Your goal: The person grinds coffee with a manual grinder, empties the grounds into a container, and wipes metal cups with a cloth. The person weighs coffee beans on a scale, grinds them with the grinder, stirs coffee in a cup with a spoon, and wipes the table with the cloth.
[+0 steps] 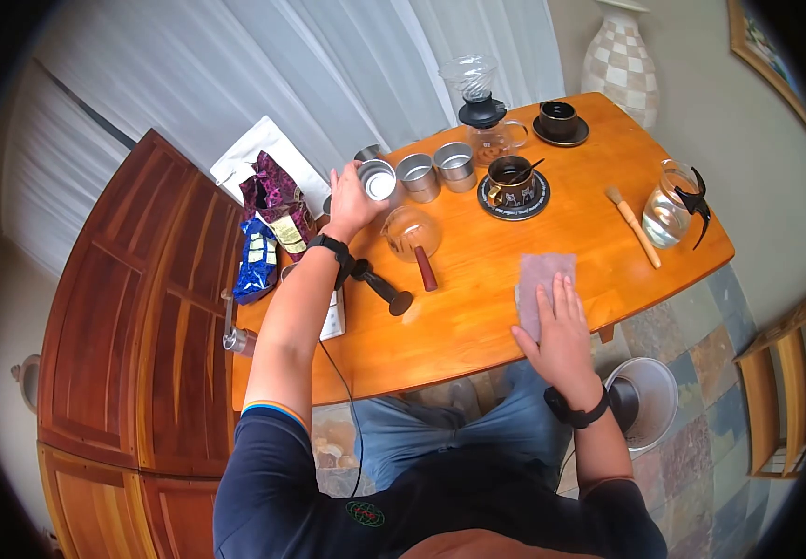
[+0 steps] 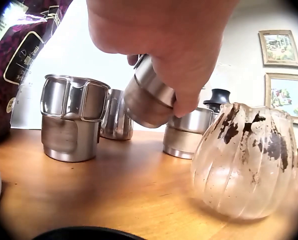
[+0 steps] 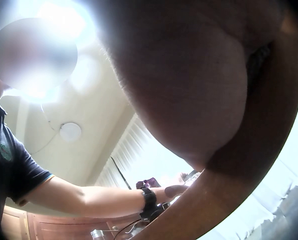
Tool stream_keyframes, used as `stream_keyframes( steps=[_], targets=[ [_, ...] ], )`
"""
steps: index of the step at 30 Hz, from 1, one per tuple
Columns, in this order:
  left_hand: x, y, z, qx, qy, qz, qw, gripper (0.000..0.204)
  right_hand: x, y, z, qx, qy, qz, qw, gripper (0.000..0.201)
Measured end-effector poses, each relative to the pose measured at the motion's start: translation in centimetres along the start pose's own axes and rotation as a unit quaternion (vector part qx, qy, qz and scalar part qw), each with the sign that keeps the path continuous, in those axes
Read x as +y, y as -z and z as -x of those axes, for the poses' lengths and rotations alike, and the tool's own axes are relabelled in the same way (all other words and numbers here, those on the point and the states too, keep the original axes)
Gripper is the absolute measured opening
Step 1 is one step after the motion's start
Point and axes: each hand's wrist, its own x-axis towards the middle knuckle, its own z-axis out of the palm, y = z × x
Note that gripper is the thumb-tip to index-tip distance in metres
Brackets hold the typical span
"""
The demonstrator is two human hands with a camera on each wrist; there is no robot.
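At the back left of the table, my left hand (image 1: 352,207) grips a steel cup (image 2: 146,97), tilted and lifted above the tabletop in the left wrist view. More steel cups (image 1: 417,177) stand close beside it. One with folded wire handles (image 2: 71,135) is left of the hand in that view. Just in front is a ribbed glass pot (image 2: 244,175) with dark smears near its rim and a wooden handle (image 1: 425,268). My right hand (image 1: 561,335) lies flat, fingers extended, on a greyish cloth (image 1: 545,270) near the front edge. The right wrist view hides its fingers.
Coffee bags (image 1: 258,256) and a black round-ended tool (image 1: 382,287) lie left. Behind are a glass dripper (image 1: 471,79) and a patterned cup (image 1: 512,182) on a coaster. A brush (image 1: 636,228) and water jug (image 1: 671,210) are right. A bin (image 1: 659,401) stands below.
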Motion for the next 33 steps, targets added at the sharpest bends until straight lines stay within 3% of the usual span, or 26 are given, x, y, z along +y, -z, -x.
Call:
stream_keyframes(
  steps=[2,8,12,14,16,18,19,20,22,23,24,26,33],
  targets=[
    [-0.3,-0.1,0.3,0.059,-0.05,-0.001,0.997,0.09,0.0,-0.1,0.0,0.006,0.002,0.002,1.0,0.073],
    [-0.7,0.3,0.9,0.093,-0.104,0.033,0.99,0.087,-0.1,0.1,0.0,0.006,0.005,0.008,1.0,0.073],
    [-0.9,0.4,1.0,0.089,-0.099,0.019,0.991,0.089,-0.1,0.1,0.0,0.006,0.004,0.012,1.0,0.072],
    [-0.2,0.9,1.1,0.074,0.002,0.183,0.98,0.092,-0.2,0.2,0.0,0.009,0.004,0.007,1.0,0.072],
    [-0.9,0.7,0.4,0.084,-0.02,0.139,0.986,0.094,0.0,0.0,0.1,0.012,0.005,0.008,1.0,0.072],
    [-1.4,1.0,-0.6,0.082,0.125,0.314,0.938,0.095,0.0,-0.1,0.1,0.013,0.005,0.007,1.0,0.071],
    [-1.3,1.2,-0.8,0.084,0.159,0.372,0.91,0.083,-0.1,-0.1,0.1,0.015,0.005,0.007,1.0,0.071],
    [-1.5,1.6,-0.9,0.083,0.159,0.371,0.911,0.083,-0.1,0.0,0.0,0.018,0.007,0.006,1.0,0.071],
    [-1.7,3.1,-1.2,-0.061,0.181,0.636,0.747,0.066,-0.1,0.0,0.0,0.018,0.005,0.004,1.0,0.071],
    [-1.7,3.7,-1.1,-0.078,0.208,0.659,0.719,0.054,-0.1,0.0,0.0,0.018,0.005,0.005,1.0,0.071],
    [-1.5,4.0,-1.0,-0.079,0.208,0.658,0.719,0.054,-0.1,0.0,0.0,0.017,0.004,0.004,1.0,0.071],
    [-1.1,4.7,-0.6,-0.099,0.182,0.751,0.627,0.058,-0.1,0.0,0.0,0.02,0.004,0.007,1.0,0.07],
    [0.9,6.6,1.7,-0.145,0.18,0.787,0.572,0.067,0.1,-0.3,0.0,0.041,0.01,-0.001,0.999,0.061]
  ],
)
